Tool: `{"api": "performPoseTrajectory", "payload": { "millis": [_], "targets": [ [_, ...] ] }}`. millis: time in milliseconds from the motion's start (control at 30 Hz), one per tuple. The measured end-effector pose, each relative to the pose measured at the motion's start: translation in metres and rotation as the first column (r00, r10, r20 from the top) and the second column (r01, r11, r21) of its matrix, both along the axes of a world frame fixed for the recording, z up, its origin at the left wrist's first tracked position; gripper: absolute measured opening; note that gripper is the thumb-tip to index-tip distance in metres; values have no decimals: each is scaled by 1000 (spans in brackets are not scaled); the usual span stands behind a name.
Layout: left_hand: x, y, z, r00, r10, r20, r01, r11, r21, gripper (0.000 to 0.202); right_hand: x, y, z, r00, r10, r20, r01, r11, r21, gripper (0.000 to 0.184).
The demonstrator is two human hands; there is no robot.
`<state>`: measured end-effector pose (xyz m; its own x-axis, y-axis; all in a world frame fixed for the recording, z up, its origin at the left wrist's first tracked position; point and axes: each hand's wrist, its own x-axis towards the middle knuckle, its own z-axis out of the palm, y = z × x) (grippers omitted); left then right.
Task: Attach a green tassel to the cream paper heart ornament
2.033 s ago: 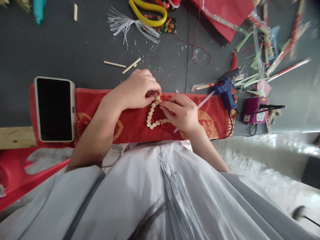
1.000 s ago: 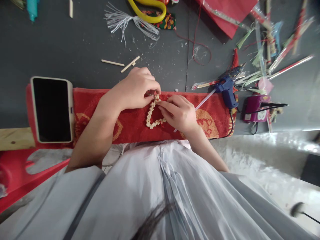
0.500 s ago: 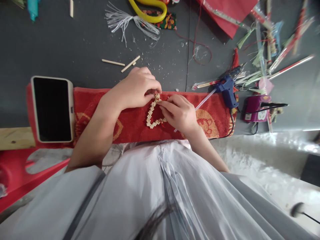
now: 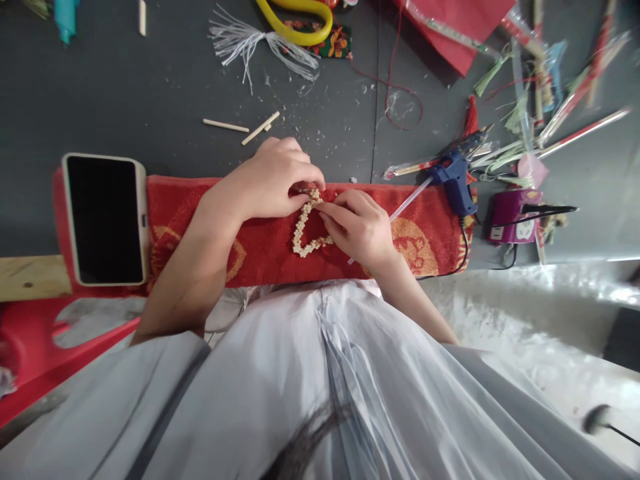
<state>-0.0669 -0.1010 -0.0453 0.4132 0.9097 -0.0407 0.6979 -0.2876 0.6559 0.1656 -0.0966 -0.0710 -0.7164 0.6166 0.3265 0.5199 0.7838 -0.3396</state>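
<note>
A cream beaded strand (image 4: 301, 235), bent into a loop, lies on a folded red towel (image 4: 270, 247) in front of me. My left hand (image 4: 280, 175) pinches the strand's upper end between thumb and fingers. My right hand (image 4: 361, 225) is closed on the strand from the other side, its thumb and forefinger close to the left fingertips. Part of the loop is hidden under the right hand. Behind that hand, a pale glue stick (image 4: 411, 199) runs out from the blue glue gun (image 4: 454, 181).
A phone (image 4: 104, 219) in a white case lies at the left. Farther back are short wooden sticks (image 4: 226, 125), a white string tassel (image 4: 263, 43) and yellow-handled scissors (image 4: 300, 35). A purple power socket (image 4: 515, 217) and several tasselled sticks (image 4: 583, 87) are on the right.
Almost nothing differs. My left fingers have shifted very slightly at the strand's upper end; both hands keep their hold.
</note>
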Motion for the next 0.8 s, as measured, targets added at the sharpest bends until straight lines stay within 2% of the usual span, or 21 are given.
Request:
{"api": "performPoseTrajectory", "payload": {
  "millis": [133, 300, 633, 800],
  "targets": [
    [0, 0, -2, 1000, -13, -13, 14, 1000, 21, 21, 0, 0, 0, 999, 20, -28, -19, 999, 38, 30],
    [0, 1, -6, 999, -20, -30, 22, 999, 40, 18, 0, 0, -1, 999, 9, -33, -9, 1000, 1, 30],
    [-4, 3, -7, 999, -36, 16, 36, 999, -23, 24, -1, 0, 4, 998, 41, -55, -34, 993, 114, 29],
    [-5, 6, -7, 999, -15, 29, 16, 999, -51, 26, -1, -1, 3, 999, 30, -42, -26, 996, 84, 31]
  ]
}}
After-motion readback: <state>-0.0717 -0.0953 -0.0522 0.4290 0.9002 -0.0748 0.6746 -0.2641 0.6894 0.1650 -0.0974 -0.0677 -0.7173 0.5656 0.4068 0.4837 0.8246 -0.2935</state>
